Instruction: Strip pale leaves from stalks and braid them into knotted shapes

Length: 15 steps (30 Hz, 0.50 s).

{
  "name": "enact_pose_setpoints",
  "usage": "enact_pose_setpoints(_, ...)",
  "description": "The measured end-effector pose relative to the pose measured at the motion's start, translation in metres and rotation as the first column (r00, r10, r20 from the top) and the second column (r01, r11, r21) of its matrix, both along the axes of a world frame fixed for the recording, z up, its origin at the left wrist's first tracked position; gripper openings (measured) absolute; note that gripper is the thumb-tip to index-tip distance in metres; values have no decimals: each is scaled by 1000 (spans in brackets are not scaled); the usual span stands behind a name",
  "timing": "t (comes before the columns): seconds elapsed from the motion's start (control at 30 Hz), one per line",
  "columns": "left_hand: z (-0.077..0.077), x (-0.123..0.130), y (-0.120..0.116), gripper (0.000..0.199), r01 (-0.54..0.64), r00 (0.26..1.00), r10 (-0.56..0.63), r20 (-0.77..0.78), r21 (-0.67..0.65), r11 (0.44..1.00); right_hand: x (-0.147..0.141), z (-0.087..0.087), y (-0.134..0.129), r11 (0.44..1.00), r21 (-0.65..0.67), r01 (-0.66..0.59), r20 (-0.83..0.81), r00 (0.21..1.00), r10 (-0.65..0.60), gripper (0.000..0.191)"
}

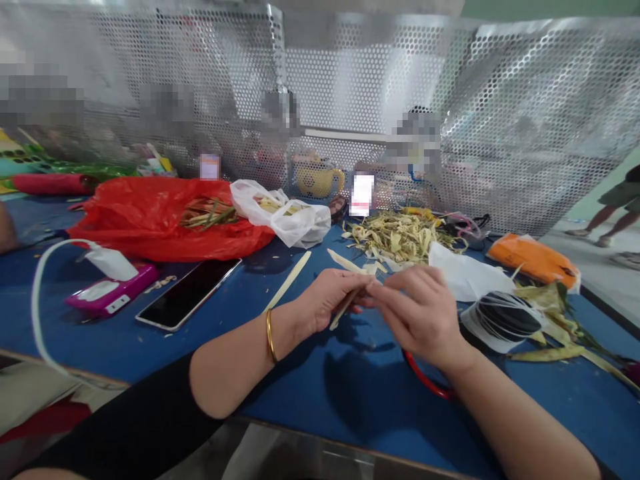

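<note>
My left hand (325, 297), with a gold bangle at its wrist, is closed on a narrow dried leaf strip (343, 312) whose lower end sticks out below the fingers. Fingers of my right hand (425, 310) pinch together at the strip's upper end, touching my left fingertips. What exactly lies between the right fingertips is hidden. Beneath my right hand, a red curved handle (427, 380) lies partly covered on the blue table (300, 393). Pale flat strips (290, 279) rest just beyond my left hand. A spool of white thread (503, 321) stands right of my right hand.
Behind my hands is a heap of dried strips (405, 233), beside white paper (467, 272) and an orange packet (535, 260). Leftward are a phone (190, 293), a purple power strip (113, 290), a red bag (125, 217) and a white bag (300, 223). A perforated partition (350, 73) closes the back.
</note>
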<state>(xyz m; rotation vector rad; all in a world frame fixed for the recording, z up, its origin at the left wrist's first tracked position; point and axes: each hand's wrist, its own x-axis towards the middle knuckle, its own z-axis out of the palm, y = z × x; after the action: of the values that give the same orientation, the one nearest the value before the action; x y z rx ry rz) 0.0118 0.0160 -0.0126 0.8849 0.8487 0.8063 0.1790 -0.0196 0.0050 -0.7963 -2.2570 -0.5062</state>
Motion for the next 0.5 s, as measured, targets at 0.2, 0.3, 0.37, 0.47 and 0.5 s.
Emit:
enact_pose_setpoints(0.2, 0, 2, 0, 21, 7, 996, -5, 86, -17, 1000, -13, -9, -3, 998, -55, 18, 385, 923, 5, 24)
enact_pose_setpoints(0.3, -2, 3, 0, 17, 25, 998, -25, 58, 4, 1000, -13, -12, 0, 998, -34, 56, 411, 911, -37, 22)
enact_pose_setpoints(0.37, -4, 3, 0, 18, 24, 999, -25, 48, 7, 1000, -13, -12, 1, 997, -31, 64, 404, 914, -45, 23)
enact_pose_setpoints(0.47, -7, 3, 0, 24, 14, 999, -15, 37, 25, 1000, -12, -11, 1, 998, -45, 37, 350, 936, -19, 27)
enact_pose_setpoints(0.5, -7, 3, -1, 26, 13, 999, -14, 31, 33, 999, -11, -11, 0, 998, -51, 24, 329, 944, -6, 28)
